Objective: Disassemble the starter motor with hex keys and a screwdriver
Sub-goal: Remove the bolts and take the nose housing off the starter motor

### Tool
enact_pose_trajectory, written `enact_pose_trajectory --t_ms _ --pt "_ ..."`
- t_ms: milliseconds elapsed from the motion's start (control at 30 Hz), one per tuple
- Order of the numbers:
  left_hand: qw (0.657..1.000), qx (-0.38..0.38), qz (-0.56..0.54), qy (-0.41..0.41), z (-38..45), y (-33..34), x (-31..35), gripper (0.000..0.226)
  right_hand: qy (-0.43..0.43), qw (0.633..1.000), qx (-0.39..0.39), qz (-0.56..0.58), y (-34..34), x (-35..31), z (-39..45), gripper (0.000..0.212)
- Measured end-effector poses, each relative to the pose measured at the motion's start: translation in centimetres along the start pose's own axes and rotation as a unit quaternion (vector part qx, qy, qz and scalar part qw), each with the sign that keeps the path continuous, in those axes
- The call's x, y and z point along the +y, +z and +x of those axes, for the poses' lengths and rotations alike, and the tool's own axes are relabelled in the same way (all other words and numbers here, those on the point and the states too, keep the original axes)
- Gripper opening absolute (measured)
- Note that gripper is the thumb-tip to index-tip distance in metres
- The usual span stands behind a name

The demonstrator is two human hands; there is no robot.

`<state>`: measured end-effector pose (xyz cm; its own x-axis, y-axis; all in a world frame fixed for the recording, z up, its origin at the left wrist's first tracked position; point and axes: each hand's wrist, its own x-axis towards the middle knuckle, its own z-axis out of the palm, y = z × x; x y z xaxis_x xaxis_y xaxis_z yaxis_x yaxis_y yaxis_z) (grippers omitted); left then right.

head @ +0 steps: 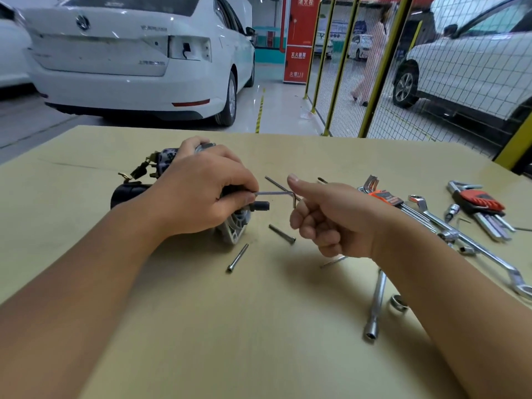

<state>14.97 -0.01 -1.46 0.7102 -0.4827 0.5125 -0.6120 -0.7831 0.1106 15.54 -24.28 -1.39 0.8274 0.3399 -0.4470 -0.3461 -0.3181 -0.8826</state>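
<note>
The starter motor [234,228] lies on the tan table [259,326], its grey aluminium nose facing me and its black solenoid [126,194] to the left. My left hand [198,194] grips the motor from above, and its fingertips touch the long arm of a thin hex key [273,192] that sticks out to the right. My right hand [331,217] has curled fingers against the key's bent short arm, with the thumb raised above it. Two long bolts [237,257] [282,234] lie loose in front of the motor.
Another loose hex key [276,184] lies behind the hands. To the right are two hex key sets in orange holders [383,195] [483,203], ring spanners [431,214], a T-socket wrench [377,303] and a socket [398,303]. White cars and a yellow mesh fence stand beyond the table.
</note>
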Motion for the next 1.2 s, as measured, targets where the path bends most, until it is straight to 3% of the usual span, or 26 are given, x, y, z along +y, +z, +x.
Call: enact_pose_trajectory --t_ms 233,300,367,433,500,567,633,667,767,900,967,1033,1067,1100,1133,1200 --pt "1.0 0.003 0.0 0.005 -0.1 -0.3 0.2 0.014 -0.026 0.995 -0.033 0.089 0.4 0.5 0.3 0.04" --pt "1.0 0.002 -0.003 0.003 -0.3 -0.2 0.1 0.015 -0.113 0.989 -0.012 0.098 0.6 0.7 0.6 0.027" --pt "1.0 -0.005 -0.004 0.002 -0.2 -0.1 0.0 0.016 -0.259 0.964 0.054 0.019 0.8 0.8 0.9 0.018" --pt "1.0 -0.015 -0.007 -0.002 -0.1 -0.1 0.0 0.018 -0.392 0.901 0.137 -0.128 0.7 0.9 0.8 0.013" --pt "1.0 -0.018 -0.011 -0.006 0.0 -0.1 -0.2 0.019 -0.441 0.861 0.168 -0.189 0.6 0.9 0.8 0.01" --pt "1.0 -0.014 -0.011 -0.005 0.1 -0.1 -0.3 0.019 -0.387 0.909 0.136 -0.08 0.7 0.7 0.7 0.027" --pt "1.0 -0.008 -0.012 -0.001 0.1 0.0 -0.3 0.016 -0.221 0.971 0.057 0.072 0.8 0.3 0.6 0.058" --pt "1.0 -0.006 -0.013 0.0 0.0 0.0 -0.3 0.015 -0.142 0.986 0.021 0.086 0.7 0.1 0.4 0.066" --pt "1.0 -0.003 -0.017 0.003 -0.1 0.1 -0.5 0.013 -0.061 0.992 -0.077 0.077 -0.1 0.1 0.2 0.058" --pt "1.0 -0.002 -0.017 0.006 -0.1 0.2 -0.6 0.01 -0.124 0.984 -0.113 0.062 -0.5 0.4 0.1 0.028" --pt "1.0 -0.001 -0.016 0.004 -0.2 0.2 -0.7 0.013 -0.227 0.97 -0.031 -0.087 -0.6 0.7 0.3 0.019" --pt "1.0 -0.008 -0.019 0.003 -0.1 0.1 -0.8 0.017 -0.335 0.888 0.097 -0.3 -0.4 0.8 0.2 0.015" --pt "1.0 -0.013 -0.022 0.001 -0.1 0.1 -0.8 0.018 -0.363 0.852 0.136 -0.353 -0.2 0.7 0.2 0.013" --pt "1.0 -0.015 -0.025 0.0 -0.1 0.0 -0.8 0.018 -0.371 0.841 0.158 -0.36 0.0 0.7 0.1 0.013" --pt "1.0 -0.013 -0.026 -0.002 -0.1 0.0 -0.8 0.018 -0.363 0.853 0.166 -0.335 0.2 0.6 0.0 0.015" --pt "1.0 -0.009 -0.024 -0.002 -0.1 0.1 -0.8 0.016 -0.274 0.925 0.149 -0.218 0.7 0.3 -0.2 0.038"
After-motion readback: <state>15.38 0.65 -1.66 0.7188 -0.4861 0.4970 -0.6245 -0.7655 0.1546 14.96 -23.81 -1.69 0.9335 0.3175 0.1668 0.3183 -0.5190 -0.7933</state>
